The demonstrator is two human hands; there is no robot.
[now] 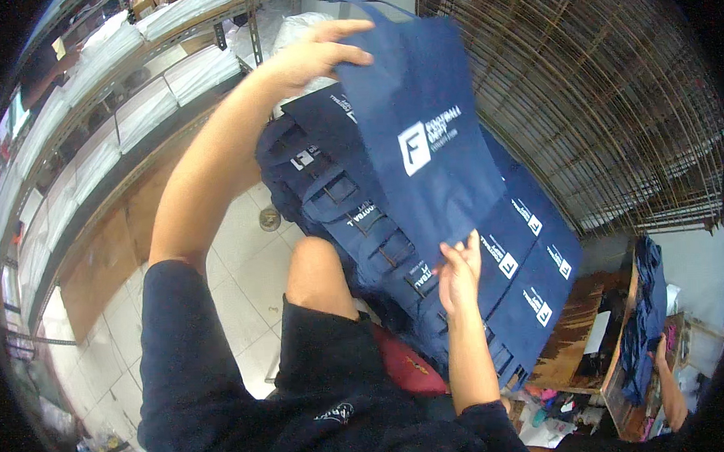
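A navy fabric tote bag (421, 102) with a white print is raised and stretched above the work surface. At its upper left edge, near the handle, my left hand (322, 54) closes on the cloth. Fingers pressed together, my right hand (460, 277) pinches the bag's lower edge. Beneath it lie overlapping rows of similar navy bags (496, 252), printed in white. Those toward me on the left are bunched in stacks with their handle loops (328, 191) showing. The held bag hides part of this layer.
Shelves of white paper-like stacks (147, 114) line the left. A large rack of thin slats (582, 87) rises at the far right. Lower right, another person's hand (661, 352) touches navy fabric (642, 319) by a wooden cabinet (572, 322). A red seat (408, 365) is beside my leg.
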